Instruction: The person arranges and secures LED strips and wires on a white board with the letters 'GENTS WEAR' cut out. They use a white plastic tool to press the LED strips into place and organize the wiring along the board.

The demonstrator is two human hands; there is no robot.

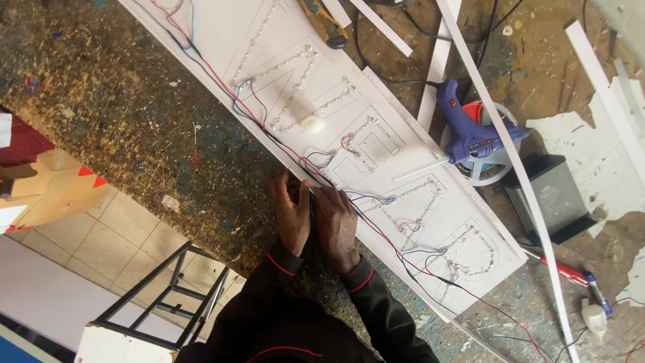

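Both of my hands meet at the near long edge of the long white sign board [222, 40], side by side and almost touching. My left hand [290, 216] and my right hand [336, 225] have their fingers curled and pinched together on the bundle of thin red, blue and black wires [265, 131] where it runs along that edge; I cannot tell exactly which strand each holds. From my fingers the wires go on both ways along the board, branching off to rows of small clear LED modules [295, 87] laid inside outlined letter shapes. A small white round cap [310, 124] lies among them towards the board's middle. Beyond the far edge, on the paint-spattered worktop [121, 114], a purple hot-glue gun [470, 134] rests on a white reel of LED strip [494, 168], with a grey metal power supply box [552, 195] just beside it. A yellow-and-black utility knife [324, 23] lies on the board's far end.
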